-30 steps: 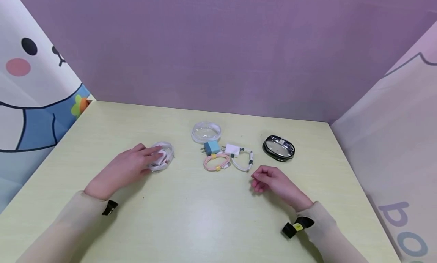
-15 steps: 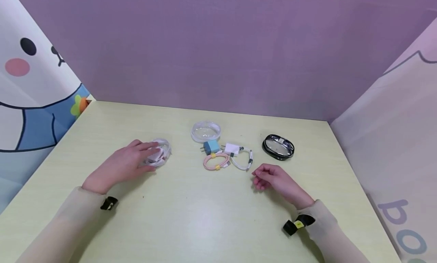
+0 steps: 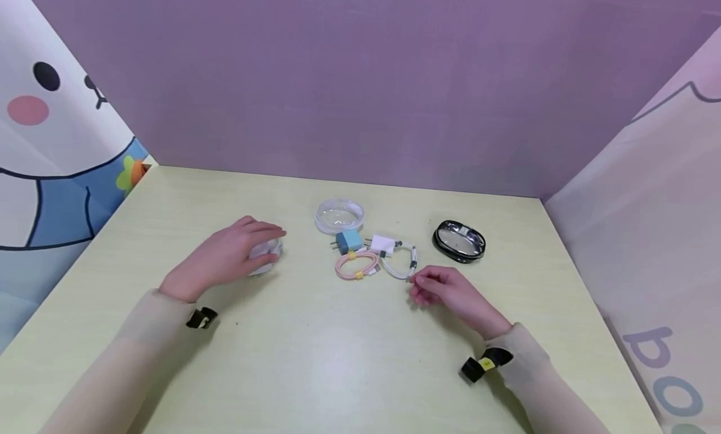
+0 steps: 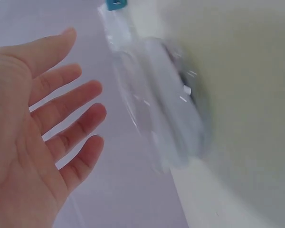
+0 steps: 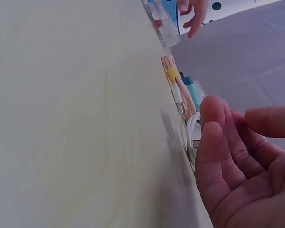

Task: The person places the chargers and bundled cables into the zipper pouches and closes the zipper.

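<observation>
My left hand (image 3: 233, 255) hovers over a clear round case (image 3: 263, 253) with something white inside, partly covering it in the head view. In the left wrist view the fingers are spread and relaxed, with a gap between them and the blurred case (image 4: 166, 104). On the other side, my right hand (image 3: 450, 290) stays low over the table with loosely bent fingers and nothing between them. Its fingertips are right beside a coiled white cable (image 3: 397, 275) with black ties. A pink cable (image 3: 346, 277) with yellow ties lies left of that.
A blue plug-in charger (image 3: 350, 241) and a white one (image 3: 383, 245) lie just behind the cables. Farther back stands a clear round container (image 3: 340, 227). A black-rimmed oval case (image 3: 459, 242) is at the right. A purple curtain (image 3: 349, 96) hangs behind the table.
My left hand has shifted a little right and away from me, covering more of the clear case. The right hand has moved slightly left, nearer the white cable.
</observation>
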A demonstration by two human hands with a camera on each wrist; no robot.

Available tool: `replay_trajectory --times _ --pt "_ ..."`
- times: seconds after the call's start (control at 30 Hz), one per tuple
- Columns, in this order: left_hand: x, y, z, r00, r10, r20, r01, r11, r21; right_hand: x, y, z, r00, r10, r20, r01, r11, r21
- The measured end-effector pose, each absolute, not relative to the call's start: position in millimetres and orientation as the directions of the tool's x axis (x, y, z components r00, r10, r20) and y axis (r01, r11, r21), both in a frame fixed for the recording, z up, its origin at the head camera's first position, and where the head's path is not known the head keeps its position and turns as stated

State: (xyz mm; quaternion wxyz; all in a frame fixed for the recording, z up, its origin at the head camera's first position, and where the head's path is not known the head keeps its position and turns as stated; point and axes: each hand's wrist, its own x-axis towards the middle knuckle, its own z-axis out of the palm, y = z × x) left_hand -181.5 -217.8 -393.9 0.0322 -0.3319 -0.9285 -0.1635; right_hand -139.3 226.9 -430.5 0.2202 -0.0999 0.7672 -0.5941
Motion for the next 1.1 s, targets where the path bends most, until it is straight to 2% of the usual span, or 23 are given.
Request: replay_trajectory --times 0.4,0.63,0.9,1.1 --pt "-206 -183 -382 -0.831 0.549 0.089 0.535 0.746 0.396 -148 211 -422 -0.899 -0.400 -0.178 0.057 0.296 -0.953" --pt "-223 -171 -380 -0.816 0.569 0.102 0.543 0.694 0.472 -159 196 -419 -0.915 -0.392 -0.092 -0.054 0.344 -0.937" --pt "-249 -163 -389 -0.820 0.560 0.113 0.525 0.661 0.536 -176 176 -418 -0.925 -0.375 0.066 -0.226 0.401 -0.888" --pt "-263 -157 -393 -0.828 0.557 0.069 0.483 0.643 0.594 -189 158 -417 -0.919 -0.381 0.103 -0.269 0.414 -0.870"
